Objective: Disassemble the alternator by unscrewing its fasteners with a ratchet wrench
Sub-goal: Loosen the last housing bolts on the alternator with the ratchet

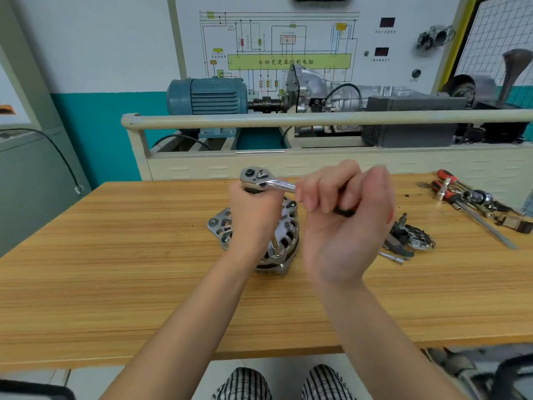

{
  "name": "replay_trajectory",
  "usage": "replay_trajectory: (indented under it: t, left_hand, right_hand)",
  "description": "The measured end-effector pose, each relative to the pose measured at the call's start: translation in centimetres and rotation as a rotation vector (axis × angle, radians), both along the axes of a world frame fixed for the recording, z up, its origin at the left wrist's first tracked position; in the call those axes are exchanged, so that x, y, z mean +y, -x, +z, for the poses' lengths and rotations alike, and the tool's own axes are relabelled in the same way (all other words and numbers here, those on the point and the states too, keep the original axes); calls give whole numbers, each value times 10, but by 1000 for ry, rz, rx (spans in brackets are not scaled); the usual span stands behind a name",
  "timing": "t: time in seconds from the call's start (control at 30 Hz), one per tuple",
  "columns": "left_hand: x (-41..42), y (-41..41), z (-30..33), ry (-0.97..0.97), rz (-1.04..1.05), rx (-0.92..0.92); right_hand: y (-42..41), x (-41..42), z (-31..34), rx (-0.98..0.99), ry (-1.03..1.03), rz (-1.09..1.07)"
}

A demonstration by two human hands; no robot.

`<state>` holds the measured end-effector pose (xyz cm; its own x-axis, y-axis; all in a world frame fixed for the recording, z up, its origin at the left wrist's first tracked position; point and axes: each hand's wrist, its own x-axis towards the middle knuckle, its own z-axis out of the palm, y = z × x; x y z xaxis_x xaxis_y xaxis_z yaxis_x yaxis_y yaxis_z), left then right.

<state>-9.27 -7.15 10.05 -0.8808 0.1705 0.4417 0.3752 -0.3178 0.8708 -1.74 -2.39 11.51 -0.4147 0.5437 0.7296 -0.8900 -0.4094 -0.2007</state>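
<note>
1. Alternator: silver housing, on the wooden table, directly under the left hand.
2. Ratchet wrench: chrome head above the left hand; shaft drops down to the alternator.
3. Left hand: fingers wrapped round the wrench just below its head.
4. Right hand: fingers curled round the wrench's dark handle, right of the left hand.
5. Loose tools and small parts: further right of the right hand.

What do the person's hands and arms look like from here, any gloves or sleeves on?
No gloves on either the left hand or the right hand. Both forearms are bare up to the frame's bottom edge, with no sleeves, watch or rings visible. Black-and-white checked trousers show at the bottom edge.
</note>
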Motion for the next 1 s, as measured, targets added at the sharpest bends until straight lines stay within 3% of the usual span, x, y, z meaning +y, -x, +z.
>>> replay_trajectory:
  t: [0.1, 0.27, 0.4, 0.5, 0.6, 0.7, 0.77, 0.87, 1.0]
  left_hand:
    - [-7, 1, -2, 47, -86, 29]
    - [-23, 14, 5, 334, -328, 312]
    - [-16, 14, 11, 234, -651, 234]
    - [-11, 12, 7, 141, -596, 126]
    - [-5, 3, 1, 63, -314, 43]
    - [2, -2, 2, 17, -15, 8]
    - [4, -4, 2, 3, 48, 1]
    - [-5, -1, 1, 64, -52, 19]
    - [-24, 15, 6, 320, -330, 278]
  right_hand:
    - [1, 6, 3, 1, -40, -4]
    - [35, 54, 43, -425, 180, 492]
    - [63, 61, 58, -601, 223, 784]
    - [59, 53, 54, -523, 274, 653]
    - [32, 40, 36, -321, 273, 351]
    - [5, 15, 10, -98, 112, 70]
    - [0, 3, -1, 18, -22, -24]
    - [2, 11, 5, -24, -23, 13]
    - [28, 49, 38, -378, 127, 386]
